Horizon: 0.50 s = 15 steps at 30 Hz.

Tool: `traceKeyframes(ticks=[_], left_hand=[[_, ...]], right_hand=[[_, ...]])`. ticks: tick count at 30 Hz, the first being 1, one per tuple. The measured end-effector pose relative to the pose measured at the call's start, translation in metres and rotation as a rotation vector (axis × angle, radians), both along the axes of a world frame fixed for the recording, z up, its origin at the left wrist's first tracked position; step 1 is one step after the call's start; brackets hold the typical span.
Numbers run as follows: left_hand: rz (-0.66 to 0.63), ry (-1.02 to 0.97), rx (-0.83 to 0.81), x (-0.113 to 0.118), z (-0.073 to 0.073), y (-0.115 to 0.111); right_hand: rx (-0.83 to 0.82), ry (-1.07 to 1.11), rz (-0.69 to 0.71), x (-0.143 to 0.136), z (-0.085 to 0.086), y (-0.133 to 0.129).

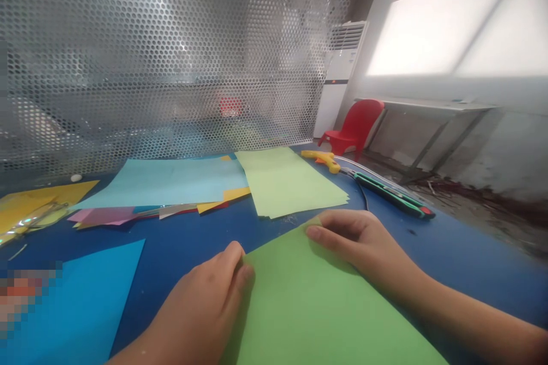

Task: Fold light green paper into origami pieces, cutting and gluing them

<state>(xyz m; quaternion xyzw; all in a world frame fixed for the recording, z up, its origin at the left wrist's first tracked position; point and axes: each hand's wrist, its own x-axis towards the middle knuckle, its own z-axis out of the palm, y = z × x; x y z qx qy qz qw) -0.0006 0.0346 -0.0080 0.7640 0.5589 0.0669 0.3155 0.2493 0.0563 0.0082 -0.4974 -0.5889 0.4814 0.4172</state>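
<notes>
A sheet of green paper (308, 296) spreads in front of me, its far edge slightly raised toward my fingers. My left hand (209, 291) pinches its left far corner between thumb and curled fingers. At the right far corner, my right hand (357, 239) grips the sheet, thumb on top and fingers behind. Just beyond lies a stack of pale green paper (295, 182). Light blue paper (171, 179) rests to its left on several coloured sheets. A bright blue sheet (94, 296) lies left of my left hand.
Yellow-handled scissors (321, 159) and a green utility knife (389, 194) lie at the right on the blue table (462, 256). Yellow paper in a clear wrapper (34, 205) sits far left. A perforated metal screen (171, 68) stands behind; a red chair (359, 122) is beyond the table.
</notes>
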Motion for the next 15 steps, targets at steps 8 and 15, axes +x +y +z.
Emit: traceKeyframes(ticks=[8,15], left_hand=[[-0.014,-0.001,-0.038,0.0042,0.0073,-0.002],[-0.033,0.065,-0.049,0.0062,0.0097,-0.0027]], right_hand=[[0.013,0.001,-0.022,0.0047,-0.0053,0.0028],[0.03,-0.044,-0.032,0.0071,-0.0071,0.005]])
